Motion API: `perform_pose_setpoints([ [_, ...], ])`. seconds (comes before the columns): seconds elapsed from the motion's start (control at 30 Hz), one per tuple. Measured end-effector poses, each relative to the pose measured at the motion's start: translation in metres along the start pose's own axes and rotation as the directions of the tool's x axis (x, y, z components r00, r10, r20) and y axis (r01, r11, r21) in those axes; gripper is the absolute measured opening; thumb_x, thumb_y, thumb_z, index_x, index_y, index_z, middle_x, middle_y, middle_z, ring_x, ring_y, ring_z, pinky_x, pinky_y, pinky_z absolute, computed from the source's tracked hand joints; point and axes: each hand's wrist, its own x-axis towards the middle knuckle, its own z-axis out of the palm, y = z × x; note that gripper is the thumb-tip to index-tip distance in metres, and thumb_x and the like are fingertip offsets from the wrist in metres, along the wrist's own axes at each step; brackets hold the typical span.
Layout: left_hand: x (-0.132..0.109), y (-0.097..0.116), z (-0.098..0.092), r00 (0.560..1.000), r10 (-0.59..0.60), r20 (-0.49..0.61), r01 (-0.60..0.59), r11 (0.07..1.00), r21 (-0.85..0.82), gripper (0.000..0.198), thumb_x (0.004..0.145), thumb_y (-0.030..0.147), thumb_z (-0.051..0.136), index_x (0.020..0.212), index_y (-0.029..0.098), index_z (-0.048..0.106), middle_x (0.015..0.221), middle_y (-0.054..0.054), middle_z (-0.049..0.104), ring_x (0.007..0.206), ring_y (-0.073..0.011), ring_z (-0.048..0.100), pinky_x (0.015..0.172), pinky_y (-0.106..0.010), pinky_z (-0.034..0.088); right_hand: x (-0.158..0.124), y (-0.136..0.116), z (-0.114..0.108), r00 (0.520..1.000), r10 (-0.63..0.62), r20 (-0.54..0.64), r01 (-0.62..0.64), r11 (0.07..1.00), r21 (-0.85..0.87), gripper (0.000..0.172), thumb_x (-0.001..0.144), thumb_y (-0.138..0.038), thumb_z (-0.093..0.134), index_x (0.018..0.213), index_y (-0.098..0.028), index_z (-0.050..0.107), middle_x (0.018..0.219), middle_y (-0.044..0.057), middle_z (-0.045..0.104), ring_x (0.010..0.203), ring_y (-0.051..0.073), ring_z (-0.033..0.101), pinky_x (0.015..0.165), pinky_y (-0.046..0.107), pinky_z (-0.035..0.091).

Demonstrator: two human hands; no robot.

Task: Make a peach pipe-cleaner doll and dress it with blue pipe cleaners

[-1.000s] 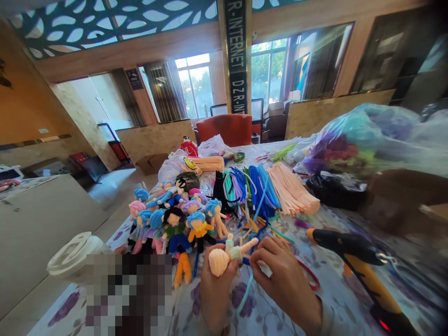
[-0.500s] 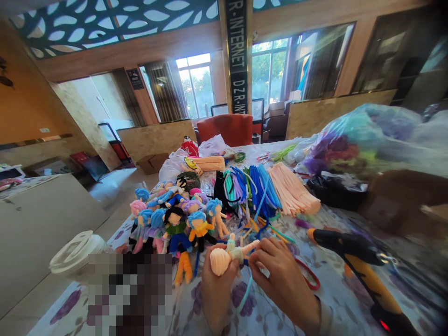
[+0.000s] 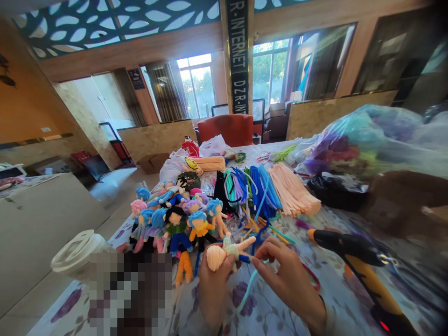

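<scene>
A small peach pipe-cleaner doll (image 3: 217, 258) lies tilted in my left hand (image 3: 217, 289), whose fingers and thumb wrap round its head and body. It wears a pale green top, and one bare peach leg points up to the right. The other leg has a dark blue wrap (image 3: 244, 257). At the tip of that leg, the thumb and finger of my right hand (image 3: 285, 277) are pinched together. Below the right fingers a light blue pipe cleaner (image 3: 249, 289) curves down to the tablecloth; whether they touch it is unclear.
Finished dolls (image 3: 175, 219) crowd the table at left. Bundles of blue pipe cleaners (image 3: 259, 189) and peach pipe cleaners (image 3: 294, 189) lie behind my hands. At right is a black and orange glue gun (image 3: 364, 270), near red-handled scissors (image 3: 312, 275). A white lidded container (image 3: 79, 254) stands left.
My right hand has shifted from the raised leg down to the blue-wrapped one. The doll has tilted and moved slightly left, with its blue leg now showing.
</scene>
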Motion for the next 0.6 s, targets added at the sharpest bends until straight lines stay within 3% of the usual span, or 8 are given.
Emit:
perform_pose_setpoints([
  [0.17,-0.003,0.003,0.001,1.000,-0.004,0.030,0.005,1.000,-0.015,0.032,0.062,0.026,0.074,0.090,0.017,0.062,0.069,0.000,0.066,0.061,-0.0173,0.063,0.054,-0.026,0.049,0.004,0.002,0.000,0.986,0.140,0.089,-0.155,0.967,0.202,0.019,0.084,-0.032,0.057,0.069,-0.021,0.059,0.072,0.002,0.062,0.071,0.019,0.058,0.067,0.029,0.044],
  [0.37,-0.005,0.003,0.002,1.000,0.025,-0.014,-0.024,0.999,0.042,0.028,0.060,0.022,0.073,0.085,0.018,0.062,0.067,0.000,0.066,0.056,-0.0172,0.063,0.054,-0.028,0.050,0.002,0.017,0.012,0.908,0.277,0.315,-0.396,0.817,0.420,0.029,0.082,-0.045,0.061,0.074,-0.017,0.060,0.070,0.000,0.062,0.067,0.016,0.057,0.061,0.026,0.043],
  [0.47,-0.003,-0.003,0.001,1.000,-0.013,0.021,0.014,1.000,-0.025,0.036,0.061,0.024,0.073,0.095,0.018,0.061,0.071,-0.002,0.068,0.059,-0.0189,0.065,0.057,-0.030,0.053,0.002,0.021,0.015,0.893,0.292,0.343,-0.436,0.750,0.498,0.030,0.078,-0.044,0.067,0.074,-0.016,0.060,0.070,0.001,0.063,0.067,0.016,0.059,0.063,0.026,0.045],
  [0.6,-0.002,-0.006,0.000,0.999,-0.008,0.052,0.011,0.998,-0.069,0.047,0.061,0.027,0.076,0.104,0.017,0.061,0.074,-0.003,0.069,0.064,-0.0196,0.065,0.060,-0.030,0.053,0.003,0.016,0.014,0.902,0.308,0.303,-0.422,0.778,0.466,0.028,0.078,-0.042,0.066,0.071,-0.015,0.060,0.065,0.001,0.064,0.063,0.016,0.059,0.060,0.026,0.044],
])
